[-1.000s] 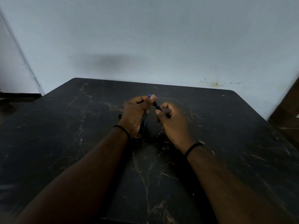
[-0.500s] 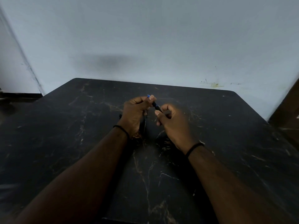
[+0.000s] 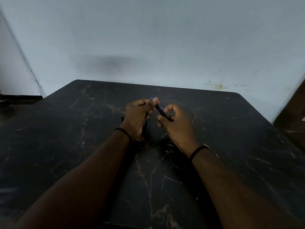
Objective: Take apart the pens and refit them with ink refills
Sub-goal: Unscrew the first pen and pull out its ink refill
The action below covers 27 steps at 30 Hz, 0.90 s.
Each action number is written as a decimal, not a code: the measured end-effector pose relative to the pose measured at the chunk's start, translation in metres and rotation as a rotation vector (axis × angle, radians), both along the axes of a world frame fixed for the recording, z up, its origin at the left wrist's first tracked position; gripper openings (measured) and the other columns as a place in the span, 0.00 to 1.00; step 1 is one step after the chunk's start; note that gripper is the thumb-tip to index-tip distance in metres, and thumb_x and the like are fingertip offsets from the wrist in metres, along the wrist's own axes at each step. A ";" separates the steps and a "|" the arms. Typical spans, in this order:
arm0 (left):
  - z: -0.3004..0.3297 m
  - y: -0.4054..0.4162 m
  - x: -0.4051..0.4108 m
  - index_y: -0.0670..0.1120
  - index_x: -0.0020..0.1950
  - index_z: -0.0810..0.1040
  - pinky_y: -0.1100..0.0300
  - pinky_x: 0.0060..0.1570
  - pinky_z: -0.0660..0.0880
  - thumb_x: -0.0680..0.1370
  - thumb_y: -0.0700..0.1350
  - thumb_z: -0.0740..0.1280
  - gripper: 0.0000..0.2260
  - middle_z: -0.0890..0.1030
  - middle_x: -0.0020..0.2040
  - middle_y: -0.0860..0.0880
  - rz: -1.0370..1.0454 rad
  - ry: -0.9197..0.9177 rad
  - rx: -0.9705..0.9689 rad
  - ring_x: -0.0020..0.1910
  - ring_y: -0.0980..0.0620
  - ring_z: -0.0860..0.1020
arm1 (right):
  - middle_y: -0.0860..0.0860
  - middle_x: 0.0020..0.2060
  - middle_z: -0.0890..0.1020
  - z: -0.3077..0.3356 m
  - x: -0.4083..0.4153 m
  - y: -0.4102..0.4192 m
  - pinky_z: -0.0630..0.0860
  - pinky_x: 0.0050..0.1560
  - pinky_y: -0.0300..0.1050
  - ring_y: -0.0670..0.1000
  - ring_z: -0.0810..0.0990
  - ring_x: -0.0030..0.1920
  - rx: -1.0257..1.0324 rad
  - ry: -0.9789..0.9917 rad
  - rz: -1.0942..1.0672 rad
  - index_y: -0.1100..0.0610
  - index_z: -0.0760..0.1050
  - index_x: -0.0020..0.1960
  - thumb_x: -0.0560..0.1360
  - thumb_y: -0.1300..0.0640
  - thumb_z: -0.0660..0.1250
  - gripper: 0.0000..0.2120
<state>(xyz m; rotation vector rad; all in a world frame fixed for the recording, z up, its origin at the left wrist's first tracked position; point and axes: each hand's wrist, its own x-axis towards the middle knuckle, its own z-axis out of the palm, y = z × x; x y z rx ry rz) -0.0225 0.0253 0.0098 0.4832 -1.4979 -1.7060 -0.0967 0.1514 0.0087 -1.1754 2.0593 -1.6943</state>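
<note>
- The left hand (image 3: 137, 115) is pinching the far, blue-tipped end of a dark pen (image 3: 160, 110) between thumb and fingers.
- The right hand (image 3: 177, 128) is gripping the near end of the same pen, fingers curled around it.
- The pen is slanting between both hands, above the middle of the black marbled desk (image 3: 66, 129).
- A second dark pen part (image 3: 147, 125) is hanging under the left palm.
</note>
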 end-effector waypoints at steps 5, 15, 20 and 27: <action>-0.001 -0.002 0.000 0.40 0.47 0.83 0.64 0.29 0.67 0.76 0.44 0.71 0.08 0.80 0.34 0.50 0.006 -0.012 0.003 0.32 0.55 0.69 | 0.53 0.36 0.84 0.002 0.002 -0.002 0.73 0.42 0.47 0.50 0.81 0.38 0.066 0.028 -0.045 0.58 0.82 0.45 0.83 0.52 0.60 0.17; -0.003 -0.002 -0.002 0.39 0.45 0.83 0.64 0.29 0.67 0.69 0.52 0.74 0.16 0.80 0.33 0.50 -0.021 -0.006 -0.017 0.31 0.55 0.69 | 0.53 0.46 0.83 0.001 0.001 -0.001 0.77 0.45 0.47 0.52 0.82 0.46 0.037 -0.002 -0.037 0.53 0.74 0.54 0.76 0.52 0.71 0.10; -0.004 -0.005 -0.003 0.35 0.49 0.82 0.64 0.29 0.67 0.71 0.50 0.73 0.18 0.80 0.34 0.49 0.007 -0.023 -0.022 0.31 0.55 0.70 | 0.62 0.43 0.84 0.005 0.003 -0.002 0.75 0.50 0.53 0.59 0.81 0.46 0.074 0.027 -0.044 0.65 0.81 0.49 0.83 0.54 0.59 0.16; -0.004 -0.003 -0.002 0.38 0.47 0.83 0.65 0.28 0.68 0.72 0.49 0.73 0.14 0.79 0.34 0.49 -0.006 -0.029 -0.020 0.31 0.56 0.70 | 0.55 0.42 0.81 0.001 0.000 0.000 0.71 0.38 0.42 0.52 0.78 0.41 0.000 -0.003 -0.015 0.56 0.73 0.49 0.75 0.59 0.72 0.07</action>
